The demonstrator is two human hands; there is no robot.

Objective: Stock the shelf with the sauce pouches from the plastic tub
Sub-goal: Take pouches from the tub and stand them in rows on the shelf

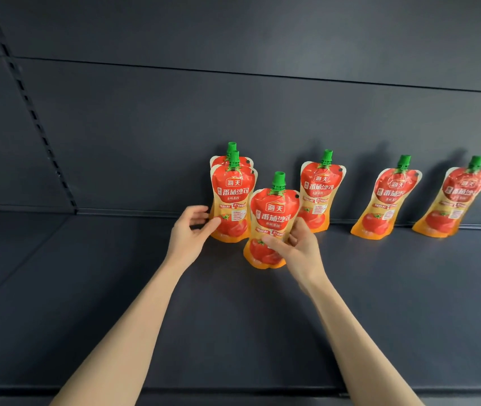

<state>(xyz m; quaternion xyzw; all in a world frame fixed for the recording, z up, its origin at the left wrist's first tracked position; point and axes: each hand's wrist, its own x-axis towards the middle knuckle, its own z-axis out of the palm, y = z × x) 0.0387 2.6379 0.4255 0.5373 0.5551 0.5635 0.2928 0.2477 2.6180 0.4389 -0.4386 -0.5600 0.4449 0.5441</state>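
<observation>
Several red and orange tomato sauce pouches with green caps stand on the dark shelf (116, 288). My right hand (297, 250) grips the lower part of one pouch (273, 218), which stands upright in front of the row. My left hand (192, 232) touches the left side of a pouch (233, 197) with its thumb and fingers; a second pouch stands directly behind that one. Three more pouches lean against the back panel: one (319, 191) in the middle, one (387, 200) further right and one (453, 197) at the far right. The plastic tub is out of view.
The grey back panel (233, 112) rises behind the row. A slotted upright (28, 104) runs down the left side. The shelf's front edge (233, 389) crosses the bottom of the view. Bare shelf lies to the left of the pouches and in front of them.
</observation>
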